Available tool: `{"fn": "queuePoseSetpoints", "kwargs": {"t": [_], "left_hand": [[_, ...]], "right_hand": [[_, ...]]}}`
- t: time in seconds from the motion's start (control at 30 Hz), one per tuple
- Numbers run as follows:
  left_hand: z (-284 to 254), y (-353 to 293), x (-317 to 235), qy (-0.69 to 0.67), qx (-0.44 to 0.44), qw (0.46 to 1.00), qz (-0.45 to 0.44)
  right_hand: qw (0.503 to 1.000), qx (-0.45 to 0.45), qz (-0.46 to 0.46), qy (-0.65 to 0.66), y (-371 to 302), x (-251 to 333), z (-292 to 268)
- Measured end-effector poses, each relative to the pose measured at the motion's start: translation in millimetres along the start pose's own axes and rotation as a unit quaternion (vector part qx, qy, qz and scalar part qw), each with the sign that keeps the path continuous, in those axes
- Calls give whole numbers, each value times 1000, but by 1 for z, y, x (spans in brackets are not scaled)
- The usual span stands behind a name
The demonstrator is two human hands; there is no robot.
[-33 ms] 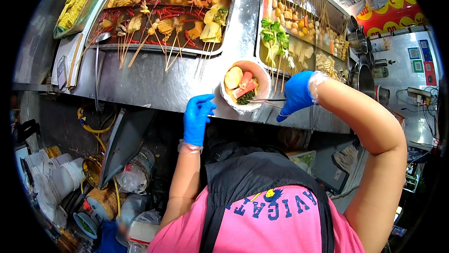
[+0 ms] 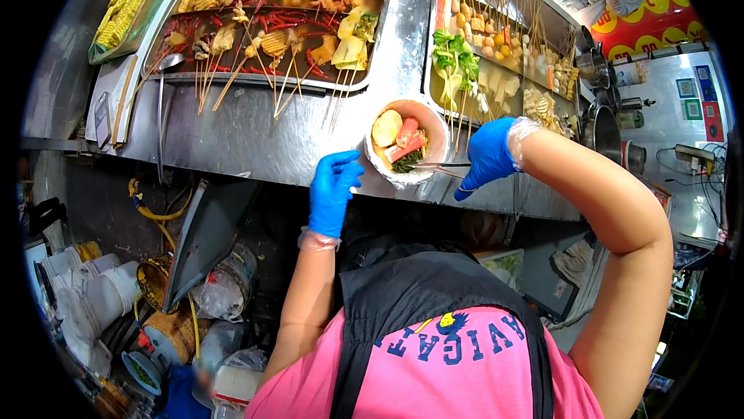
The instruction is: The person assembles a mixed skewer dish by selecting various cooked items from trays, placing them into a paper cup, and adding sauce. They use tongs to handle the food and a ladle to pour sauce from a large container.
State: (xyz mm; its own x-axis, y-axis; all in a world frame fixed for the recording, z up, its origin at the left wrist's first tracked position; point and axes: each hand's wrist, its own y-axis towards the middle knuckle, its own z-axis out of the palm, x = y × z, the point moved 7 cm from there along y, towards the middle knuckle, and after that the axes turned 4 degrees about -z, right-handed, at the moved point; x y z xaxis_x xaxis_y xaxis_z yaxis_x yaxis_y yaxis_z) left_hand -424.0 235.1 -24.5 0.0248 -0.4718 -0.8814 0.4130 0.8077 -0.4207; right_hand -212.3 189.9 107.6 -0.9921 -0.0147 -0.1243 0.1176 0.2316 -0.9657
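A round paper bowl (image 2: 440, 134), lined with thin clear plastic, stands at the counter's front edge. Inside are a pale round slice (image 2: 387, 128), pinkish-red sticks (image 2: 407, 145) and dark leafy greens (image 2: 408, 162). My right hand (image 2: 490, 157), in a blue glove, grips a slim two-pronged metal tool (image 2: 439, 165); its tips reach into the bowl by the greens. Whether it is tongs or scissors I cannot make out. Left of the bowl, my blue-gloved left hand (image 2: 333, 190) is held apart from it, fingers loosely bent and nothing in them.
Behind on the left sits a tray (image 2: 256, 78) of skewers in red broth, with a ladle (image 2: 170, 62) at its corner. Another skewer tray (image 2: 428, 70) is behind on the right. Corn (image 2: 124, 12) fills a tub at far left. Pots (image 2: 601, 131) stand at right.
My left hand has shifted slightly up and right, toward the bowl. My right hand has moved a little left with the metal tool; the bowl stays put.
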Motion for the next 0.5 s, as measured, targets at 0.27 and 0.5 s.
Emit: {"fn": "queuePoseSetpoints", "kwargs": {"t": [0.27,0.5], "left_hand": [[31,21,12,76,18,996,46],[27,24,15,93,29,995,34]], "right_hand": [[958,-142,-123,215,21,-20,52],[894,-195,-147,375,4,-22,87]]}}
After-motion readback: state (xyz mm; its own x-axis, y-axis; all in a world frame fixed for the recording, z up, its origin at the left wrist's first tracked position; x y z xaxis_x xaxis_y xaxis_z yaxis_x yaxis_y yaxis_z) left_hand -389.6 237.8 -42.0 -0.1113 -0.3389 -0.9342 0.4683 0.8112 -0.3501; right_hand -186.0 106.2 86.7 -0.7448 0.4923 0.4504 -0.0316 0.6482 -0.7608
